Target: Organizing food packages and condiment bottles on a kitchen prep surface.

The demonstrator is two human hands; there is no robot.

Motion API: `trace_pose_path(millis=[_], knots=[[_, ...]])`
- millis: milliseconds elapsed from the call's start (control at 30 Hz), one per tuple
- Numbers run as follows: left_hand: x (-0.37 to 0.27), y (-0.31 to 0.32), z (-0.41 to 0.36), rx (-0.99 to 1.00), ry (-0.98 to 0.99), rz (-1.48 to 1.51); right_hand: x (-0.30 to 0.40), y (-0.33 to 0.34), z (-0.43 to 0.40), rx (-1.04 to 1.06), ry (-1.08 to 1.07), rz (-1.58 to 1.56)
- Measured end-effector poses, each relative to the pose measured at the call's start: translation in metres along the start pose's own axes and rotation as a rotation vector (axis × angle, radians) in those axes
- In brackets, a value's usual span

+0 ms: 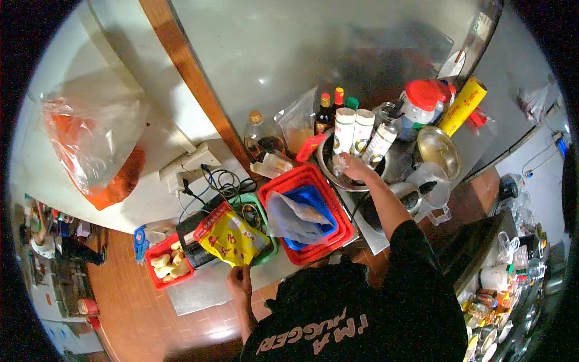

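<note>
My left hand (239,281) pinches the lower edge of a yellow plastic food bag (235,240) with a red top. The bag leans over a green basket (270,246) and a black appliance (199,253). Over a metal basin (323,156), my right hand (355,166) grips a small piece of clear plastic (339,165); its exact kind is hard to make out. White paper-wrapped cylindrical packs (345,131) stand in the basin, just beyond that hand. Between my hands sit stacked red baskets (296,258) with a blue tray (296,246) and a translucent plastic bag (289,217) inside.
Sauce bottles (324,113) and an oil bottle (258,135) stand along the wall. A clear plastic pitcher (432,185) is right of my arm. Cables (226,181) trail behind the appliance. A red basket of pale root pieces (169,264) stands left. Another person (49,246) is far left.
</note>
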State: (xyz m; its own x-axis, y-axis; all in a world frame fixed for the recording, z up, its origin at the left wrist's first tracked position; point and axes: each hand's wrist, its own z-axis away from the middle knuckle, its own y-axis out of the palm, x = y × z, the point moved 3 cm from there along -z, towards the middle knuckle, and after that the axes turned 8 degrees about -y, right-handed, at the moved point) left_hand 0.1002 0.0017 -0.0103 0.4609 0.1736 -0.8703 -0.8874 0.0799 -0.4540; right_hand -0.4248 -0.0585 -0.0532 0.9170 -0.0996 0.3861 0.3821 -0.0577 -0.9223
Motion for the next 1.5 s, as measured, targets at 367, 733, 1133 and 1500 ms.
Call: trace_pose_path(millis=[367, 733, 1133, 1500], knots=[[-0.010, -0.012, 0.030, -0.130, -0.027, 0.006, -0.023, -0.135, -0.033, -0.623, 0.177, 0.095], [0.012, -0.025, 0.064, -0.255, -0.174, -0.125, -0.072, -0.133, -0.096, 0.033, 0.190, -0.053], [0.001, -0.006, 0.084, -0.226, -0.111, -0.067, -0.022, -0.187, -0.062, -0.158, 0.117, 0.145], [-0.084, 0.009, 0.062, 0.095, 0.141, 0.138, 0.114, -0.314, 0.065, -0.552, -0.127, -0.231]])
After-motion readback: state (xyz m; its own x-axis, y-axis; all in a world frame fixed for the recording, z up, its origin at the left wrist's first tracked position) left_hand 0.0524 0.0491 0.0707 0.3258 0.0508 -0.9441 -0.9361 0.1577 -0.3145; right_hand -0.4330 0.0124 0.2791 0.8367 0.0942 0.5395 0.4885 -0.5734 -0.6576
